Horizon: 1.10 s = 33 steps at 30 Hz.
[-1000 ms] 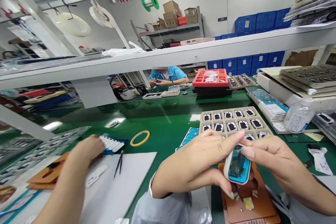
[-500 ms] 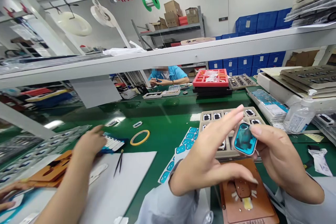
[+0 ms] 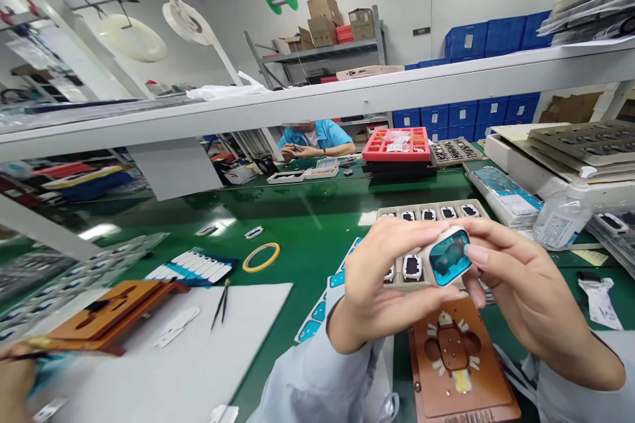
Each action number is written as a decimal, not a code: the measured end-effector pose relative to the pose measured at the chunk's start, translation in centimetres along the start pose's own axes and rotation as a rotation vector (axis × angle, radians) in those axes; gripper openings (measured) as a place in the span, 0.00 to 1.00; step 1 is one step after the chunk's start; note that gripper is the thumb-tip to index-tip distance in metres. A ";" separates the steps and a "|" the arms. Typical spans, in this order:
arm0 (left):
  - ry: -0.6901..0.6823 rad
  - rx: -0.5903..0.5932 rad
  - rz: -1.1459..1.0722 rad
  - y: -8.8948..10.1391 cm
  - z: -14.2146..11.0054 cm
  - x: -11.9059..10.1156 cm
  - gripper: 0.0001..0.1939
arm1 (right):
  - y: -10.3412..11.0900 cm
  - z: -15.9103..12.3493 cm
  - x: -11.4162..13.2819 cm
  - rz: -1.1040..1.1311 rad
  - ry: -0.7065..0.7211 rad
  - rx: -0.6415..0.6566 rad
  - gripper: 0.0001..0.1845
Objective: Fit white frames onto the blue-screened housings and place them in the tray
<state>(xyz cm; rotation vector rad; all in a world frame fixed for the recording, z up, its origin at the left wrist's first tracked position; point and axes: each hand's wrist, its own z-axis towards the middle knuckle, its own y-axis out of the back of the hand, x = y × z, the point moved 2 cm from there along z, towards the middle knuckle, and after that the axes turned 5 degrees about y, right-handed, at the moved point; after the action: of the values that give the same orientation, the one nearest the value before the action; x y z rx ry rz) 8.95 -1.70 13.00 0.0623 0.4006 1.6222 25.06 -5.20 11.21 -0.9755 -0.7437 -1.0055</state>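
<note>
grip: left hand (image 3: 389, 277) and right hand (image 3: 528, 291) together, clamped on white-rimmed teal-faced module (image 3: 449, 256); module held up between fingertips | below grip: brown jig (image 3: 454, 370) on green worktop (image 3: 307, 225); behind grip: parts tray (image 3: 429, 210); left of grip: blue sticker sheet (image 3: 311, 329)

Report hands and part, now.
Left hand and right hand gripping white-rimmed blue part, held up. Parts tray just beyond; brown jig below.

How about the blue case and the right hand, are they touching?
Touching. The head view shows the right hand pressing a finger against the edge of the blue case.
</note>
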 end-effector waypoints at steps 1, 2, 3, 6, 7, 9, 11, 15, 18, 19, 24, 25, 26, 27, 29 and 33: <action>0.003 0.008 -0.013 0.1 0.0 0.1 0.25 | 0.0 0.0 0.1 0.010 -0.015 0.011 0.12; 0.003 0.020 -0.023 0.1 0.0 0.1 0.25 | 0.0 0.0 0.2 0.017 -0.025 0.019 0.12; 0.003 0.039 -0.030 0.2 0.1 0.1 0.24 | -0.1 0.0 0.2 0.021 -0.032 0.025 0.12; 0.022 0.100 -0.053 0.3 0.1 0.0 0.23 | -0.1 0.0 0.1 0.039 -0.054 0.036 0.08; 0.033 0.118 -0.065 0.3 0.1 -0.1 0.23 | -0.1 0.0 0.1 0.049 -0.062 0.035 0.08; 0.066 0.149 -0.099 0.4 0.1 -0.1 0.22 | -0.1 0.0 0.1 0.069 -0.081 0.038 0.08; 0.110 0.183 -0.150 0.5 0.1 -0.2 0.22 | -0.3 -0.1 0.1 0.088 -0.107 0.054 0.07; 0.201 0.242 -0.218 0.8 0.1 -0.4 0.21 | -0.5 -0.2 0.1 0.123 -0.145 0.077 0.09; 0.223 0.268 -0.235 0.9 0.2 -0.4 0.21 | -0.6 -0.3 0.0 0.134 -0.165 0.088 0.12; 0.221 0.277 -0.241 0.8 0.3 -0.4 0.21 | -0.6 -0.4 0.0 0.138 -0.176 0.098 0.12; 0.211 0.327 -0.280 0.5 0.3 -0.3 0.21 | -0.7 -0.5 -0.2 0.142 -0.230 0.136 0.17; 0.215 0.339 -0.279 0.5 0.3 -0.3 0.21 | -0.7 -0.5 -0.2 0.134 -0.238 0.138 0.17; 0.221 0.352 -0.275 0.5 0.3 -0.3 0.21 | -0.7 -0.4 -0.2 0.125 -0.246 0.139 0.18; 0.224 0.364 -0.271 0.5 0.3 -0.3 0.22 | -0.7 -0.4 -0.2 0.116 -0.254 0.138 0.18; 0.234 0.387 -0.269 0.6 0.3 -0.3 0.22 | -0.7 -0.3 -0.2 0.097 -0.267 0.142 0.18; 0.230 0.443 -0.319 0.4 0.1 -0.2 0.23 | -0.7 -0.3 -0.2 0.063 -0.284 0.184 0.20</action>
<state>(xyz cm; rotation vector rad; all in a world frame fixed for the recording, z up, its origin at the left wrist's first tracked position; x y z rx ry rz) 8.64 -1.88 13.22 0.1392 0.8983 1.2066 24.35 -5.54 11.11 -0.9843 -1.0159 -0.7367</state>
